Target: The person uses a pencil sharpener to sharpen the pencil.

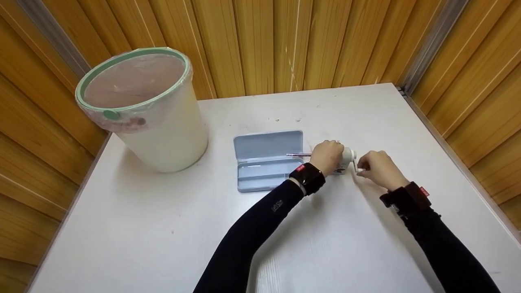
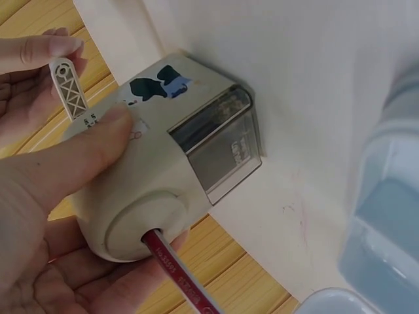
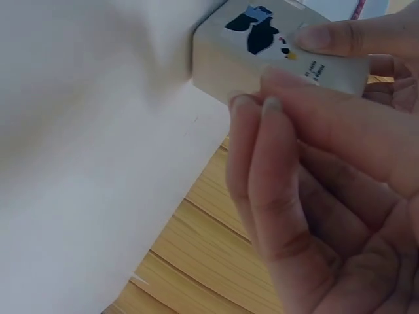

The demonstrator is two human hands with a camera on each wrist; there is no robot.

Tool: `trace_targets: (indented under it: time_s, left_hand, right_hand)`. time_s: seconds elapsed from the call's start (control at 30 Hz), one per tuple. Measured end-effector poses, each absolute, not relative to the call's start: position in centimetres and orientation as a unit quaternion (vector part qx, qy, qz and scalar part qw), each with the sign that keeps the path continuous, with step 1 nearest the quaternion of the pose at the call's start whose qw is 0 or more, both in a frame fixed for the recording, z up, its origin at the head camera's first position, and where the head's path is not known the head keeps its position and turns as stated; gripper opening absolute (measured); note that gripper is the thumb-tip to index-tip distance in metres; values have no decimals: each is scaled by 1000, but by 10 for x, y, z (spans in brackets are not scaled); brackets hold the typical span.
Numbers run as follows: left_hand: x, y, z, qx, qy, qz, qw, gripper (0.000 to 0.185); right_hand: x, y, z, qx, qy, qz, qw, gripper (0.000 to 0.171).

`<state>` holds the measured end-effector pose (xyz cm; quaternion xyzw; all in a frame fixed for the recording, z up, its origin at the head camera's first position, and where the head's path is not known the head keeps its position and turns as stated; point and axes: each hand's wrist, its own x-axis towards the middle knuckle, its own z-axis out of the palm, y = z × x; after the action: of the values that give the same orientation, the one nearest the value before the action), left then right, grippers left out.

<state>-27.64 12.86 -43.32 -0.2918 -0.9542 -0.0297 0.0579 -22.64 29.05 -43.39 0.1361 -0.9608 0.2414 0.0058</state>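
My left hand (image 1: pixel 327 157) grips a cream hand-crank pencil sharpener (image 2: pixel 141 173) that stands on the white table. A dark red pencil (image 2: pixel 180 271) is inserted in its front hole, its other end pointing left over the pencil case in the head view. Dark cartoon figures and a clear shavings drawer (image 2: pixel 226 150) show on the sharpener's body. At the crank (image 2: pixel 69 88) on the sharpener's far end, my right hand (image 1: pixel 379 169) pinches the handle between thumb and fingers. In the right wrist view these fingers hide the handle.
A light blue pencil case (image 1: pixel 260 177) lies with its lid raised, just left of the sharpener. At the back left of the white table (image 1: pixel 195 244) stands a cream bin (image 1: pixel 171 138) with a green rim and a plastic liner. Wood-patterned walls (image 1: pixel 252 49) enclose the table's back and sides.
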Motion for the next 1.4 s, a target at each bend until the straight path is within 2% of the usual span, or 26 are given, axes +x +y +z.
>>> trace_targets:
  time_s: [0.63,1.4]
  left_hand:
    - [-277,129,-434,-291,-954,-36,67,18]
    - [-280,125,-434,-309,-948,-40,61,28]
  right_hand:
    - [-222,289,-416,133,-959,241,74,9]
    - [-235,293,-416,93,-940,295,142,8]
